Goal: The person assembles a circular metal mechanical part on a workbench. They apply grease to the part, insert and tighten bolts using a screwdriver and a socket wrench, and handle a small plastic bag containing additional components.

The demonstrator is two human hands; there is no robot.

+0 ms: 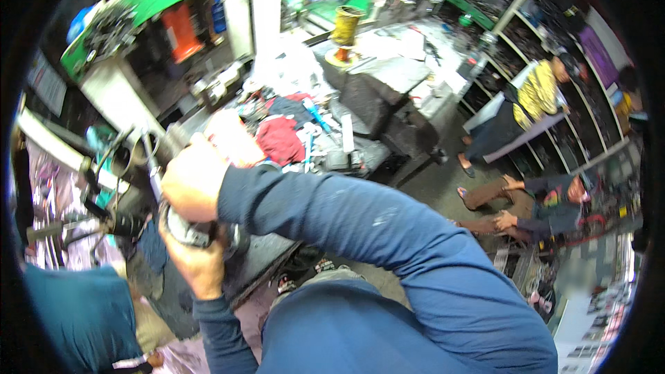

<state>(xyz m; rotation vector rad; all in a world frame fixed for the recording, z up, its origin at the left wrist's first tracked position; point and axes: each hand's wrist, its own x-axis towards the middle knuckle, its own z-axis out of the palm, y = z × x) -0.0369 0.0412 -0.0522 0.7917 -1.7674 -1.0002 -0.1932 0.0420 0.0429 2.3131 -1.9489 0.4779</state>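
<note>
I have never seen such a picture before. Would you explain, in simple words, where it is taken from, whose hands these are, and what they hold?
There is no machine here, only a person's bare hands. The picture comes from a fisheye camera on that person's head, looking down, so straight edges bend. The blue sleeves are the wearer's own. The left hand holds a grey, metal-looking part. The right hand is curled above it; whether it grasps something too, I cannot tell. On the workbench lie a red cloth, a bright blue object and other clutter. Other people are nearby, such as the person in yellow at right.
</note>
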